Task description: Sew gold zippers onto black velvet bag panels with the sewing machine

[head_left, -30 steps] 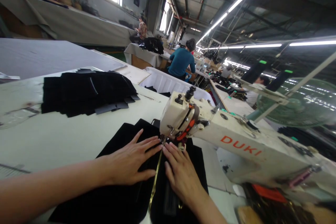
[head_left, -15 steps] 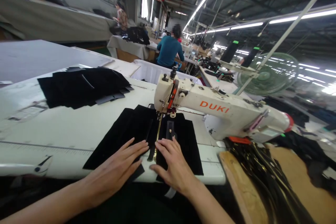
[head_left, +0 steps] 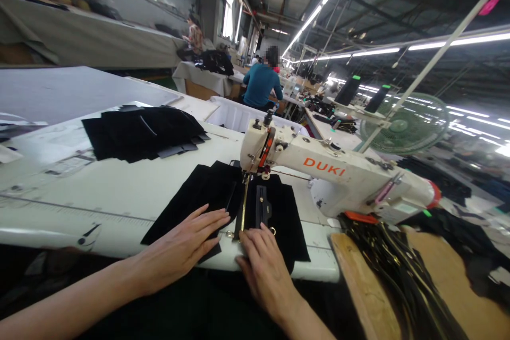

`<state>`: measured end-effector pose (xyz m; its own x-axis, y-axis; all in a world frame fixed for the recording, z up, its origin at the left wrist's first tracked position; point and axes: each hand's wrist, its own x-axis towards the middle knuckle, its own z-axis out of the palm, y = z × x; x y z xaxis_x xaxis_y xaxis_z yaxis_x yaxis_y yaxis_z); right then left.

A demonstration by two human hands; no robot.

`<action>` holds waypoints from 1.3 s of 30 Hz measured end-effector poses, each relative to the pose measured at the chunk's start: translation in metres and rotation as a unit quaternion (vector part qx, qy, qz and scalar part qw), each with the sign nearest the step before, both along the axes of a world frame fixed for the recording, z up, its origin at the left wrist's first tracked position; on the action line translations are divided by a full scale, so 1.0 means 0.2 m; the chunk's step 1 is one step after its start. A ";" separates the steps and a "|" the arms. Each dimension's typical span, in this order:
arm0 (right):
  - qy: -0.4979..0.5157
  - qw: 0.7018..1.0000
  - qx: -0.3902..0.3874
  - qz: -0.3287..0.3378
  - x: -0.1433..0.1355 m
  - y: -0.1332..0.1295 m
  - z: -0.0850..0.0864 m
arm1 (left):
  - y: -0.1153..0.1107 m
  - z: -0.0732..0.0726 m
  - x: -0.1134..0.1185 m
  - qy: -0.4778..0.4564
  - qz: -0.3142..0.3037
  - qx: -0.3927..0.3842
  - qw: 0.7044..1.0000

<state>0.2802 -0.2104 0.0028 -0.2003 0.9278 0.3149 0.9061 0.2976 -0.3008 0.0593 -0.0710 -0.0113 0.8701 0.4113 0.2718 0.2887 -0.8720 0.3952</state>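
A gold-toothed zipper [head_left: 244, 207] on dark tape runs from under the sewing machine's [head_left: 292, 151] needle area towards me, over black fabric [head_left: 193, 191]. My left hand [head_left: 193, 239] lies flat on the fabric left of the zipper, fingers stretched out. My right hand [head_left: 265, 257] rests over the zipper's near end and the right-hand fabric [head_left: 287, 218], fingers extended and thumb apart. Just ahead of its fingers is a dark strip [head_left: 261, 204] with a small gold fitting. A gold ring [head_left: 272, 231] shows beside the right knuckles, and a small metal piece [head_left: 230, 234] lies between the hands.
Black cut pieces [head_left: 145, 133] are stacked on the table at left. A white bin [head_left: 231, 111] stands behind the machine. Many zippers [head_left: 376, 260] hang over a brown board [head_left: 354, 281] at right. Thread cones [head_left: 348, 90] and a fan [head_left: 402, 125] stand beyond. A person [head_left: 261, 85] sits ahead.
My right hand has drawn back towards me and bent downward, uncovering more of the dark strip and the ring. The left hand keeps its place on the fabric. The camera view has shifted slightly.
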 end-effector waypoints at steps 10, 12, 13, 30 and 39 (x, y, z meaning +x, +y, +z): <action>0.087 0.995 -0.006 0.036 0.16 0.16 0.08 | -0.02 -0.01 -0.02 -0.004 0.049 -0.050 0.998; 0.084 0.995 -0.009 0.046 0.20 0.19 0.14 | -0.02 0.02 -0.02 0.009 0.062 -0.078 0.995; 0.077 0.996 -0.012 0.053 0.22 0.20 0.16 | -0.02 0.03 -0.02 0.015 0.063 -0.088 0.994; 0.051 0.998 0.025 -0.008 0.03 0.05 0.00 | -0.12 -0.03 0.05 -0.037 -0.057 0.087 0.994; 0.152 0.985 0.021 -0.073 -0.02 0.06 0.00 | -0.11 -0.03 0.05 -0.037 -0.061 0.074 0.995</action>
